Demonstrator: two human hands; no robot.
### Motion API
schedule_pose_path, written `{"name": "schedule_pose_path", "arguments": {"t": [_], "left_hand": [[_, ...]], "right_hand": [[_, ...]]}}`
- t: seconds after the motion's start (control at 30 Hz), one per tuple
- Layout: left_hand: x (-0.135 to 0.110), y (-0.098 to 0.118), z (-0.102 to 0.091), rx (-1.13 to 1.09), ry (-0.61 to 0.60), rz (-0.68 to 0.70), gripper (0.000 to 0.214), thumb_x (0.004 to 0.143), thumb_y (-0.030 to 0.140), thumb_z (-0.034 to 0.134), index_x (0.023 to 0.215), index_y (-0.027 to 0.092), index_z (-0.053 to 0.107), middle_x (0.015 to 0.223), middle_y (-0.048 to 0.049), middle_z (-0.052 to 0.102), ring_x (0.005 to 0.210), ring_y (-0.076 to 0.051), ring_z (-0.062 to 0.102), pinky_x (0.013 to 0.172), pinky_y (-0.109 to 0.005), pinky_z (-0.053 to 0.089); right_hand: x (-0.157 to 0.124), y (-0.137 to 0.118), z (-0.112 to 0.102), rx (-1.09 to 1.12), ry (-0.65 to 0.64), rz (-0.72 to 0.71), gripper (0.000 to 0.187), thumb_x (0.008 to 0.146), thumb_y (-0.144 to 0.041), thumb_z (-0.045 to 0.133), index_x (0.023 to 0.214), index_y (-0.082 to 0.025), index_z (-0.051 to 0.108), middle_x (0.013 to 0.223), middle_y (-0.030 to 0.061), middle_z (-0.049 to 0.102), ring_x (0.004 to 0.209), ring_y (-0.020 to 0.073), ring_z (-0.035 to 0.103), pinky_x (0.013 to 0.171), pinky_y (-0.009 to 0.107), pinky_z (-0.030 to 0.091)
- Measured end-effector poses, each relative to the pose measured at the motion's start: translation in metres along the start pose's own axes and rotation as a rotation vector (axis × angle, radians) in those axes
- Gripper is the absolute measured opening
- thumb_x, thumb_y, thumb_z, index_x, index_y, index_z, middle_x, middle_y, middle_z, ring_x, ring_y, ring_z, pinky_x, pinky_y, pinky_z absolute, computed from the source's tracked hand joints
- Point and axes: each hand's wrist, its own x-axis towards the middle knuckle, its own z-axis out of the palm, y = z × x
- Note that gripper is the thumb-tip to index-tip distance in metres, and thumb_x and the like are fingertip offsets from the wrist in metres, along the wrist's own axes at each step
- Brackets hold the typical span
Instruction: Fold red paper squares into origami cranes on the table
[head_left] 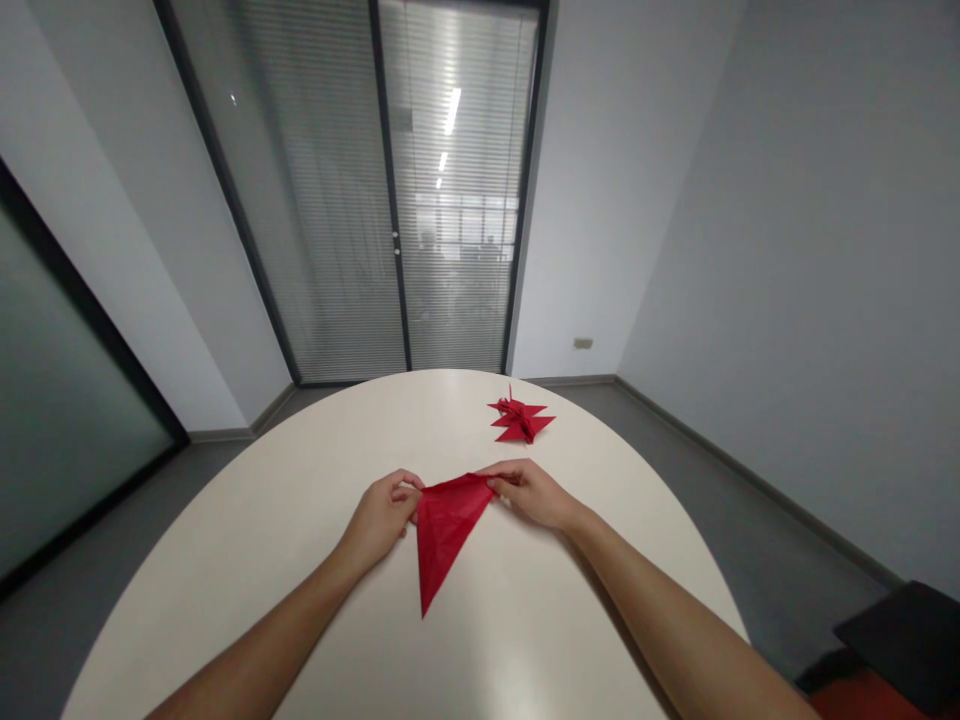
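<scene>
A red sheet of paper, folded into a triangle with crease lines, is stretched between my two hands above the table, one long point aimed toward me. My left hand pinches its upper left corner between thumb and fingers. At the upper right corner, my right hand has its thumb and fingers closed on the paper. Beyond my right hand lies a small cluster of red folded paper pieces with several sharp points; they look like origami cranes.
The round white table fills the middle of the view. Behind it stands a glass door with blinds. A chair with black and red parts is at the lower right. Grey floor shows around the table.
</scene>
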Motion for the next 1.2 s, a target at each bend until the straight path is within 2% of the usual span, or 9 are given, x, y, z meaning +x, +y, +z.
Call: {"name": "schedule_pose_path", "arguments": {"t": [0.2,0.5,0.6,0.7,0.83,0.93,1.03,1.1,1.2], "left_hand": [[0.001,0.0,-0.003,-0.056,-0.026,-0.004,0.023,0.069,0.035,0.063,0.083,0.017,0.065,0.066,-0.0018,0.068,0.056,-0.015,0.062,0.051,-0.022,0.042],[0.003,0.0,0.0,-0.012,0.02,-0.009,0.025,0.067,0.037,0.06,0.077,0.016,0.069,0.063,-0.0033,0.066,0.056,-0.017,0.061,0.052,-0.026,0.046],[0.001,0.003,0.001,0.017,0.025,-0.003,0.029,0.071,0.043,0.062,0.076,0.015,0.069,0.066,-0.0042,0.067,0.059,-0.017,0.061,0.052,-0.025,0.045],[0.001,0.003,0.001,0.019,0.031,0.014,0.031,0.07,0.046,0.067,0.076,0.015,0.067,0.064,-0.0026,0.065,0.058,-0.016,0.059,0.05,-0.024,0.042],[0.002,-0.001,0.001,0.021,0.039,0.084,0.028,0.069,0.041,0.071,0.08,0.017,0.064,0.062,-0.0007,0.065,0.057,-0.016,0.06,0.052,-0.025,0.043],[0.002,-0.004,0.001,0.116,0.087,0.185,0.024,0.074,0.038,0.068,0.088,0.018,0.066,0.079,-0.0056,0.072,0.071,-0.02,0.067,0.067,-0.032,0.053],[-0.003,-0.004,0.003,0.384,0.149,0.345,0.025,0.086,0.034,0.058,0.102,0.019,0.07,0.115,-0.0114,0.072,0.105,-0.026,0.066,0.096,-0.043,0.051],[-0.009,-0.004,0.006,0.551,0.103,0.465,0.028,0.091,0.031,0.053,0.11,0.02,0.071,0.13,-0.0106,0.066,0.122,-0.027,0.059,0.109,-0.046,0.042],[-0.017,-0.005,0.012,0.733,-0.04,0.529,0.045,0.094,0.035,0.052,0.135,0.02,0.059,0.147,-0.0114,0.054,0.134,-0.027,0.05,0.115,-0.046,0.037]], "right_hand": [[-0.001,0.0,-0.003,-0.087,-0.004,-0.005,0.034,0.086,-0.021,0.053,0.109,-0.018,0.078,0.092,0.0054,0.076,0.082,0.0185,0.064,0.08,0.033,0.049],[-0.001,-0.003,-0.003,-0.145,0.038,0.023,0.045,0.074,-0.011,0.047,0.106,-0.017,0.078,0.103,0.0077,0.076,0.091,0.0207,0.067,0.087,0.034,0.05],[-0.001,-0.004,-0.003,-0.152,0.037,0.014,0.04,0.076,-0.013,0.05,0.105,-0.017,0.078,0.108,0.0082,0.075,0.098,0.0225,0.067,0.092,0.037,0.049],[0.0,-0.007,-0.001,-0.155,0.025,0.022,0.03,0.085,-0.024,0.056,0.105,-0.016,0.077,0.103,0.009,0.076,0.093,0.0227,0.067,0.089,0.038,0.05],[-0.001,-0.012,0.006,-0.169,0.058,0.037,0.037,0.088,-0.041,0.063,0.112,-0.016,0.074,0.099,0.0094,0.075,0.088,0.0225,0.066,0.082,0.036,0.051],[-0.001,-0.013,0.011,-0.236,0.077,0.023,0.033,0.088,-0.039,0.064,0.11,-0.017,0.075,0.101,0.0091,0.075,0.088,0.0223,0.066,0.081,0.035,0.05],[-0.001,-0.008,0.011,-0.299,0.108,0.024,0.027,0.087,-0.034,0.062,0.105,-0.018,0.076,0.097,0.008,0.076,0.083,0.0214,0.065,0.076,0.034,0.049],[0.0,-0.004,0.01,-0.331,0.135,0.038,0.025,0.087,-0.031,0.061,0.103,-0.018,0.076,0.091,0.0069,0.076,0.078,0.0208,0.065,0.072,0.032,0.049],[0.0,-0.003,0.008,-0.415,0.155,0.056,0.023,0.086,-0.027,0.06,0.101,-0.019,0.076,0.088,0.0056,0.076,0.075,0.0202,0.065,0.069,0.031,0.048]]}}
